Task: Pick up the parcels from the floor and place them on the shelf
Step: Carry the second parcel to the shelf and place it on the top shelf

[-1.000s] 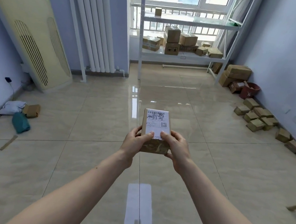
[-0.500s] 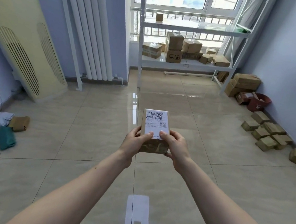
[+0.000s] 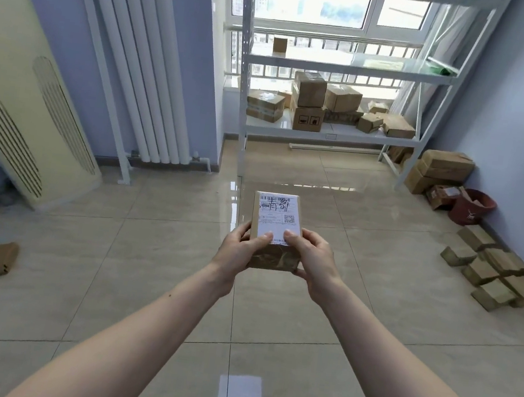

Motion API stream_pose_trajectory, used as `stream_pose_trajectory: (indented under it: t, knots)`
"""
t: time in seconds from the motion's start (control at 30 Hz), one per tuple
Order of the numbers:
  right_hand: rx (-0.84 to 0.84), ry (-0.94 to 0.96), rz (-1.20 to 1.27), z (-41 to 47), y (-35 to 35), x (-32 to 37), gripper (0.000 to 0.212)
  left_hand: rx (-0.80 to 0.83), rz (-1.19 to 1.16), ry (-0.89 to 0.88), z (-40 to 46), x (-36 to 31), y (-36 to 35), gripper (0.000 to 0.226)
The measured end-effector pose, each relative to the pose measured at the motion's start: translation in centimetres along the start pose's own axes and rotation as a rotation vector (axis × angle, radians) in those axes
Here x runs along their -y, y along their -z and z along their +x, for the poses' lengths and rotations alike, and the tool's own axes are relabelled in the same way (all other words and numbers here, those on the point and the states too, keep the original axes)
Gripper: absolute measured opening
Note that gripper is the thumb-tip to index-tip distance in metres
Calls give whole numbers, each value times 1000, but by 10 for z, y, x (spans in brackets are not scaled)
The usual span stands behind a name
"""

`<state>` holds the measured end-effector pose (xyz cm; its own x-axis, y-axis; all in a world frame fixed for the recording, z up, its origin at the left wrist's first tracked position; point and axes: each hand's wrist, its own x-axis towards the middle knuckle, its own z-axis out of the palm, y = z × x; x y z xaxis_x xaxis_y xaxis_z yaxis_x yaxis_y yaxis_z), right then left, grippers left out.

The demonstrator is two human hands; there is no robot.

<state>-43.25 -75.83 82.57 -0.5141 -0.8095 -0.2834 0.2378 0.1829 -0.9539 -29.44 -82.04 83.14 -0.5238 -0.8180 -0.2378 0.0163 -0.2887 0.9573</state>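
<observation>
A glossy tiled floor (image 3: 364, 245) runs to a white metal shelf (image 3: 337, 70) stacked with boxes by the window. Both arms reach forward: the left hand (image 3: 240, 250) and right hand (image 3: 312, 258) grip a small labelled parcel (image 3: 277, 223) between them above the floor, fingers clamped round its sides, thumbs on the label.

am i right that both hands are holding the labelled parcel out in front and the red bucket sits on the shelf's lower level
Not quite. In the head view the red bucket stands on the floor by the right wall, beside the shelf, not on its lower level. The rest holds: the left hand and right hand both hold the labelled parcel out in front.
</observation>
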Motion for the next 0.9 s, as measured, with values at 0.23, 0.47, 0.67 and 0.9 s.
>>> stream_pose_trajectory:
  t: [0.23,0.47,0.67,0.9]
  knots:
    - [-35,8,23,120,-24,42,34,19,24,4,127,-45,13,26]
    - [-25,22,21,245,-34,74,31,20,43,2,255,-72,16,26]
    - [-16,51,10,366,-32,115,36,0,26,-17,374,-104,4,28]
    - [14,53,-15,497,-31,167,46,-25,26,-42,500,-146,-10,33]
